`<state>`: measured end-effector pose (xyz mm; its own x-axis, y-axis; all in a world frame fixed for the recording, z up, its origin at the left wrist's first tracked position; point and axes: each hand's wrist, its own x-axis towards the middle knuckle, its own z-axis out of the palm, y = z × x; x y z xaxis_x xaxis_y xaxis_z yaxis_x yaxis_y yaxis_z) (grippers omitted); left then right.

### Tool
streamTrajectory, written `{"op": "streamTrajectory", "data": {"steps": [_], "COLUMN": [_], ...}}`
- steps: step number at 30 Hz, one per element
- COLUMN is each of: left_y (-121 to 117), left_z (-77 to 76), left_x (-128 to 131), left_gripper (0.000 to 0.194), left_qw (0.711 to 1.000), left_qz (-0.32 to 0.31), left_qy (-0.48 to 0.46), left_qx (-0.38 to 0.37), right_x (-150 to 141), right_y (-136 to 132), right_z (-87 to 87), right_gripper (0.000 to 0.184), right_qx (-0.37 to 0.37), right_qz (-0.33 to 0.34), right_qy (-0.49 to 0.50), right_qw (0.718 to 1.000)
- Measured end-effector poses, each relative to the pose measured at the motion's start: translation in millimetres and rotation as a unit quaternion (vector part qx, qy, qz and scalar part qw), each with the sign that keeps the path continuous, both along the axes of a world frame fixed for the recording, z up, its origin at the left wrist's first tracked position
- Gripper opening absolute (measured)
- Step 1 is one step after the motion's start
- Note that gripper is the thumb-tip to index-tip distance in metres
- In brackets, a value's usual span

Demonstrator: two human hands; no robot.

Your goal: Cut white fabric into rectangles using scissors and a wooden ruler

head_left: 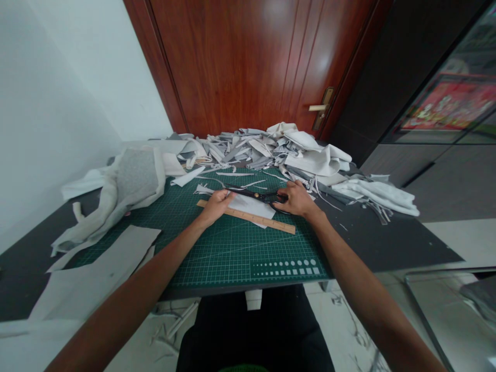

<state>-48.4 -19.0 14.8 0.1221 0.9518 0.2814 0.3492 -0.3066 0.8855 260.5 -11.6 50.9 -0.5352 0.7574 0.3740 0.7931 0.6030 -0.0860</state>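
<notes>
My right hand [296, 199] grips the handles of a pair of black scissors [253, 195] over the green cutting mat [232, 253]. The blades point left, towards my left hand [217, 206]. My left hand is closed on the left end of a white piece of fabric [250, 204], close to the scissor tips; its fingertips are partly hidden. A wooden ruler [263, 220] lies slanted across the near part of the white piece. Thin cut strips [253, 184] lie just beyond the blades.
A long heap of grey and white scraps [248, 150] lines the table's far edge. Folded pale fabric [139, 173] and flat pale sheets [104, 263] lie at the left. More white cloth [375, 195] is at the right. A wooden door [251, 62] stands behind.
</notes>
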Motion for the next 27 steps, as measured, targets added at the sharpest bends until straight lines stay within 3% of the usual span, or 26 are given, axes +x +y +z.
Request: {"op": "streamTrajectory", "data": {"steps": [27], "left_y": [1.5], "left_z": [3.7], "left_x": [-3.4], "left_gripper": [0.061], "left_qw": [0.999], "left_qz": [-0.025], "left_qy": [0.023], "left_qx": [0.013], "right_x": [4.7], "right_y": [3.2], "right_z": [2.7], "right_gripper": [0.037], "right_qx": [0.05], "right_qz": [-0.003], "right_qy": [-0.028], "right_qw": [0.998]}}
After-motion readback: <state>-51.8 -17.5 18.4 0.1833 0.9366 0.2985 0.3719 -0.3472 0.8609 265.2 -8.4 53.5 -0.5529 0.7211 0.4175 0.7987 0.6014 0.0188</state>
